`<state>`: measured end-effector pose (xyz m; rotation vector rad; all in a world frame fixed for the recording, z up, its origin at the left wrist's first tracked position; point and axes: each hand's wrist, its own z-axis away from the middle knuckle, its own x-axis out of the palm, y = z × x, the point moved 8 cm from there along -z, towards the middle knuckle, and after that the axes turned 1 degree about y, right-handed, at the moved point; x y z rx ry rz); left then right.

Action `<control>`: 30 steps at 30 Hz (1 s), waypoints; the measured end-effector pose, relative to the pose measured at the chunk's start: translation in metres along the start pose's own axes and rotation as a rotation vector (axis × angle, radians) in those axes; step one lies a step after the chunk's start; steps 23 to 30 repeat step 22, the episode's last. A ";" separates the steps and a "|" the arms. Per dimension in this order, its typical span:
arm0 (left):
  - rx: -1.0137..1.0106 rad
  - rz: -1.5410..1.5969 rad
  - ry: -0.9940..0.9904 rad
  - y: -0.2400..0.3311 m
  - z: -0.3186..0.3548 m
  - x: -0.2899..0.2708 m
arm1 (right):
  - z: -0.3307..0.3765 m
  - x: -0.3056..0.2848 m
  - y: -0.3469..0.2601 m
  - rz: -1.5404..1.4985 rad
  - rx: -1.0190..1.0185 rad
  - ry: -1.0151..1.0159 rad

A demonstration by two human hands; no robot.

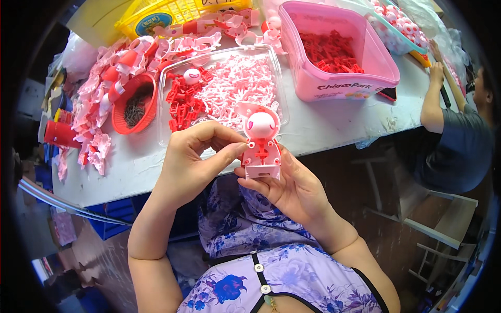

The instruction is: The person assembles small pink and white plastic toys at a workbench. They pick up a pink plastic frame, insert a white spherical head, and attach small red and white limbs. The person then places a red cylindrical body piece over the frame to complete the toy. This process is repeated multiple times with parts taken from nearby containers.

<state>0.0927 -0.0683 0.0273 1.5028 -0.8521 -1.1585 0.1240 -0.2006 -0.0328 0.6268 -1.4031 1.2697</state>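
Note:
In front of me I hold an open toy figure (262, 156), a pink plastic shell with a round white head and red pieces inside. My right hand (300, 195) supports it from below and the right, fingers wrapped round its back and side. The thumb and forefinger of my left hand (195, 161) pinch the figure's left edge, beside a small white part in the shell. What lies between those fingertips is mostly hidden. Just beyond, a clear tray (282, 99) holds small white-pink parts (240, 78) and red parts (182, 107).
A red basket (119, 122) with dark screws stands left of the tray, near piled pink shells (94, 112). A pink tub (334, 86) of red parts stands right. Behind are a yellow basket (182, 11) and a teal basket (390, 39) of white heads. Another person (454, 135) sits far right.

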 end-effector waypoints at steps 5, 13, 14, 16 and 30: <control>-0.062 -0.014 -0.057 0.001 0.001 0.001 | 0.003 0.000 0.004 0.015 0.017 -0.012; -0.339 0.148 -0.190 -0.014 0.000 0.005 | 0.011 0.003 0.006 0.064 0.022 -0.019; -0.361 0.145 -0.204 -0.015 0.001 0.007 | 0.012 0.000 0.007 0.085 0.035 -0.003; -0.322 0.146 -0.234 -0.016 0.002 0.008 | 0.014 -0.001 0.009 0.094 0.065 0.026; -0.156 -0.088 -0.066 -0.010 -0.022 -0.049 | 0.022 -0.012 0.001 0.058 0.009 0.066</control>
